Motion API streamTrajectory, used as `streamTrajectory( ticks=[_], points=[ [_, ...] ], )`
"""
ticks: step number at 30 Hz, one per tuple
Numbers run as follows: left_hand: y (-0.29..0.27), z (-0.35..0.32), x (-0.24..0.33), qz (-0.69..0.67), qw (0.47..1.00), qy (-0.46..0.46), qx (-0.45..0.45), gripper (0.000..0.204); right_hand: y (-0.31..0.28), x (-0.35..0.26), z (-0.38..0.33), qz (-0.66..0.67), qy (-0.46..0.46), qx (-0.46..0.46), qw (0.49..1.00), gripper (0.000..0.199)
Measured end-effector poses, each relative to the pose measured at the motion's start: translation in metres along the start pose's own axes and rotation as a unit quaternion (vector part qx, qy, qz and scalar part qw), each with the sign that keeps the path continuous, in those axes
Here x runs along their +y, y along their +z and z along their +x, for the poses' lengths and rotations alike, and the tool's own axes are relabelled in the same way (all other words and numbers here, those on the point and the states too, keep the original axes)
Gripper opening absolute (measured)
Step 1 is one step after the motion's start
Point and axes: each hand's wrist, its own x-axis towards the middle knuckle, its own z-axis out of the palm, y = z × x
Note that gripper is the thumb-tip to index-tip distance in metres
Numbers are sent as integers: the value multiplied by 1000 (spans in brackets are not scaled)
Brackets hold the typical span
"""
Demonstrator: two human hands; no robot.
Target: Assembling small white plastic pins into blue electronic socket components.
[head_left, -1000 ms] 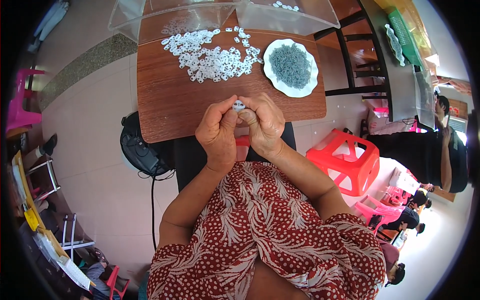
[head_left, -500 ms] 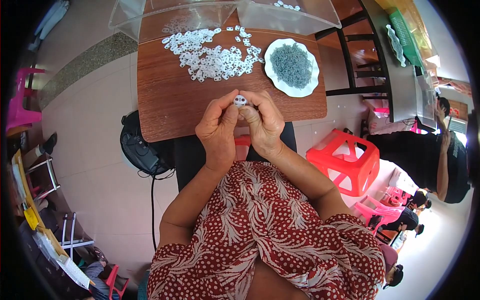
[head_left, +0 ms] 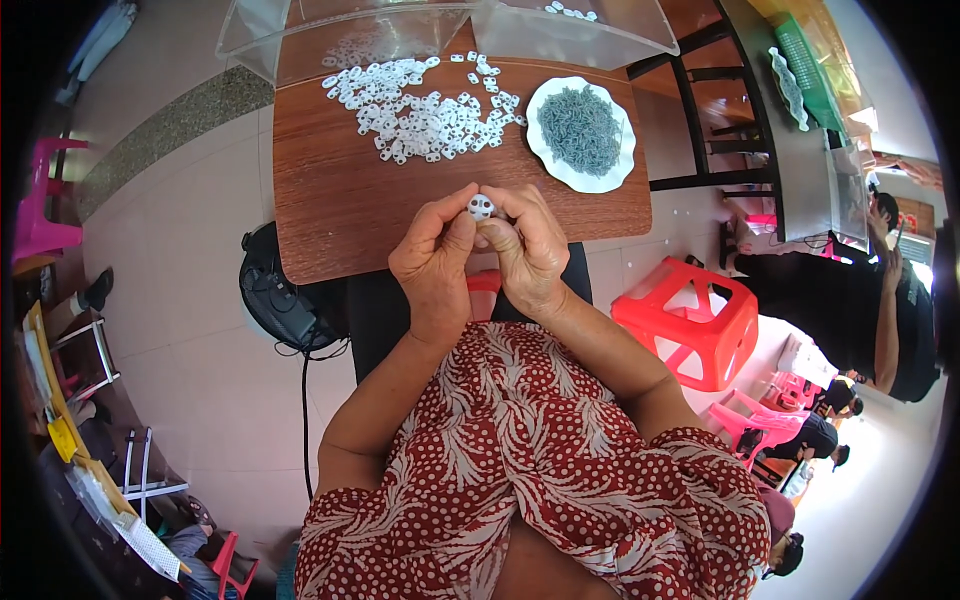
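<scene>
A small white plastic piece with dark holes is pinched between both my hands, over the near edge of the wooden table. On its left, my left hand grips it with thumb and index finger. My right hand closes on its other side, thumb and fingertips pressed in; whether a second small part sits under the thumbs is hidden. Beyond my hands lies a loose pile of similar white two-holed pieces. A white scalloped plate to the right holds a heap of small grey screw-like parts.
Clear plastic bins stand at the table's far side. A red plastic stool is at my right, and a black bag with a cable is at my left. Several other people are to the right, including one in black.
My hands stay in nearly the same place, still pinching the white piece, which has turned slightly. The rest of the table looks the same.
</scene>
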Motion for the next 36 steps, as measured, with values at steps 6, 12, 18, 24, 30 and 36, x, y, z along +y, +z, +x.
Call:
streamTrajectory(
  ticks=[6,12,18,24,30,36],
  points=[
    [1,-2,1,-18,1000,-6,0,19,0,-2,0,-3,9,18,1000,23],
    [1,-4,2,30,999,16,5,18,1,1,-1,-24,-17,21,999,22],
    [2,-4,1,56,998,32,9,16,0,-1,1,-52,-46,16,997,21],
    [-1,-5,-4,66,998,1,9,17,2,7,-3,-56,-54,8,997,22],
    [0,-2,4,37,999,-3,4,18,0,-1,0,-47,-32,-3,998,26],
    [-1,-3,8,12,1000,9,-5,20,-1,-6,2,-28,-15,-2,999,27]
  ],
)
